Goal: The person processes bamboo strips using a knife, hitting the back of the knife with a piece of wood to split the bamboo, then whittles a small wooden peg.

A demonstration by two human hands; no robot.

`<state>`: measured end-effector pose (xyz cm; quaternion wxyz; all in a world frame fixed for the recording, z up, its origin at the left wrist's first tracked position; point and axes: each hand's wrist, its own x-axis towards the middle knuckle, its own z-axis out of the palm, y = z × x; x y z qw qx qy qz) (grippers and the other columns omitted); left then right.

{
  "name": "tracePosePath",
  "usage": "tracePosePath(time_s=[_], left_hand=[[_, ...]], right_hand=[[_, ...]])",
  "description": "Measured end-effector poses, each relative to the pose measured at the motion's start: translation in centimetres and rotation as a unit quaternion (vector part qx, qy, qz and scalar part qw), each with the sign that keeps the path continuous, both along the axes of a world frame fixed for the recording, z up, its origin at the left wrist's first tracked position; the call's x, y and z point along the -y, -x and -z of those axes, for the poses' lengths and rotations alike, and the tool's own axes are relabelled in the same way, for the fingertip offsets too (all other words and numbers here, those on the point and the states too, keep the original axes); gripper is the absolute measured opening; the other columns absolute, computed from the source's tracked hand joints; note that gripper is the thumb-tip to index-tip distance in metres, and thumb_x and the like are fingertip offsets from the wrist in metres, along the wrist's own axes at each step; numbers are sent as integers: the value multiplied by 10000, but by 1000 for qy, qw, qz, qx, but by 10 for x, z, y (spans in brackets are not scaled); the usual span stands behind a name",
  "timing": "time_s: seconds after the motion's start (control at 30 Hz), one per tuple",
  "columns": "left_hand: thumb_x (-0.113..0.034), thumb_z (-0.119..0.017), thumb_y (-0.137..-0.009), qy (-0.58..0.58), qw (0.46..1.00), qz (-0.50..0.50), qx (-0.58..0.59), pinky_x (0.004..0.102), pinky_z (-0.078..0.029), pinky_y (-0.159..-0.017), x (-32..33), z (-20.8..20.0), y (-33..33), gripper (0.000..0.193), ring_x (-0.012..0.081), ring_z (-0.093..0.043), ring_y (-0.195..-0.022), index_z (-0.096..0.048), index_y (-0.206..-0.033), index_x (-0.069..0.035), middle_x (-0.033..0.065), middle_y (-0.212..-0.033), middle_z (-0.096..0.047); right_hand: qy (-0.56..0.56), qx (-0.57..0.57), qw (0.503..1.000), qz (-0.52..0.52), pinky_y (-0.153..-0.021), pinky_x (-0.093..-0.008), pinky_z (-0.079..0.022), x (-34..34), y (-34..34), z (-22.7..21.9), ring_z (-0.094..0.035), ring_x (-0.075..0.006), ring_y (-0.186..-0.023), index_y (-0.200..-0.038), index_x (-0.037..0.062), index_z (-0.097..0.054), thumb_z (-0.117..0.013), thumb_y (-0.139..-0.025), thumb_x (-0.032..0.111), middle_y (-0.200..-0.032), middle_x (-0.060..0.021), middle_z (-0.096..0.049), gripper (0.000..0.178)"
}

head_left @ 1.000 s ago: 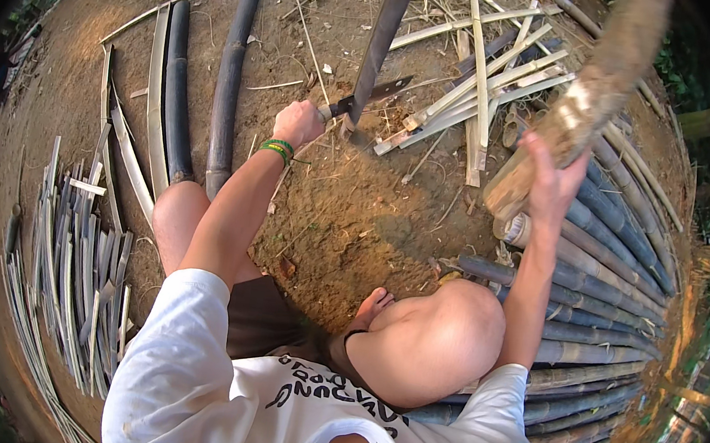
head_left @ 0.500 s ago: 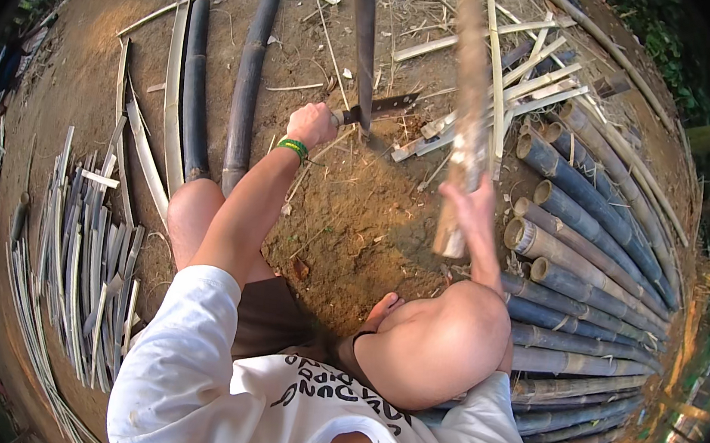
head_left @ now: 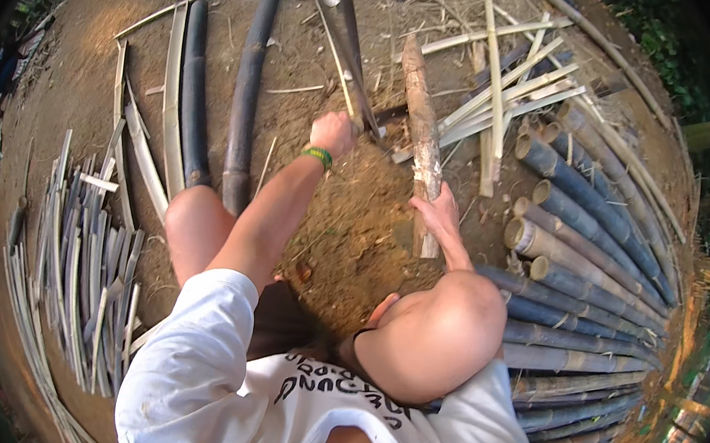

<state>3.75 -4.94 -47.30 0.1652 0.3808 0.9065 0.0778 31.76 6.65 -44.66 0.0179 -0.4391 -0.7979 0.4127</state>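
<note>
My left hand (head_left: 334,134), a green band at its wrist, is closed round the handle of a machete. The machete's dark blade (head_left: 392,114) points right and lies across the lower end of an upright bamboo piece (head_left: 351,26). A second, paler strip (head_left: 328,24) spreads away to its left. In my right hand (head_left: 440,213) is a thick wooden club (head_left: 424,112), gripped near its lower end. The club's middle crosses over the blade and hides the tip; whether they touch I cannot tell.
Cut bamboo poles (head_left: 582,280) lie in a row at the right. Pale split strips (head_left: 516,91) are heaped beyond the club. Two dark half poles (head_left: 248,89) lie left of my arm, and a bundle of thin slats (head_left: 86,271) sits farther left. My bent knees flank the bare soil (head_left: 347,212).
The club has swung left and down from the right onto the blade's area. My left hand has shifted slightly right and down. The upright bamboo now shows as two parted strips.
</note>
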Motion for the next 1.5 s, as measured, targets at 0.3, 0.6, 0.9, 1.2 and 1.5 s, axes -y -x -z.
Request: tracePosePath(time_s=[0.3, 0.6, 0.9, 1.2, 1.5], left_hand=[[-340, -536, -954, 38, 997, 53, 46, 434, -590, -765, -38, 42, -17, 313, 300, -731, -889, -710, -1019, -89, 132, -1039, -735], [-343, -792, -760, 64, 973, 2, 221, 333, -562, -557, -50, -41, 13, 331, 165, -655, -560, -718, -731, -21, 67, -671, -699], [-609, -625, -925, -47, 941, -98, 321, 349, -558, -587, 11, -36, -80, 625, 194, -640, -619, -646, -849, 11, 142, -746, -656], [-761, -215, -968, -119, 897, -258, 338, 532, -429, -1049, 15, -2, -181, 983, 453, -542, -1199, -633, -1221, 91, 345, -1261, -533], [-401, -689, -910, -310, 771, -514, 211, 432, -511, -937, 100, 84, -10, 503, 332, -677, -1047, -654, -1144, 43, 229, -1095, -710]], right_hand=[[-86, -125, 975, 162, -853, -474, -581, -64, -57, -90, -704, -274, -913, -1387, 58, -485, -784, -716, 254, -1131, -178, -693, 759], [-178, 32, 951, 251, -981, -494, -484, -135, -148, -28, -637, -386, -1149, -1402, 54, -520, -831, -716, 345, -1199, -202, -670, 807], [194, -137, 970, 57, -1015, -481, -479, 22, -50, -20, -596, -298, -1212, -1413, 30, -547, -642, -948, 528, -1320, -193, -624, 688], [187, -51, 980, 43, -744, -420, -539, 58, -17, 58, -692, -345, -836, -1112, -1, -613, -622, -953, 463, -907, -157, -711, 491], [-205, 28, 970, -124, -842, -520, -466, 118, -79, 118, -599, -409, -1034, -1165, 5, -607, -790, -806, 363, -1122, -222, -609, 539]])
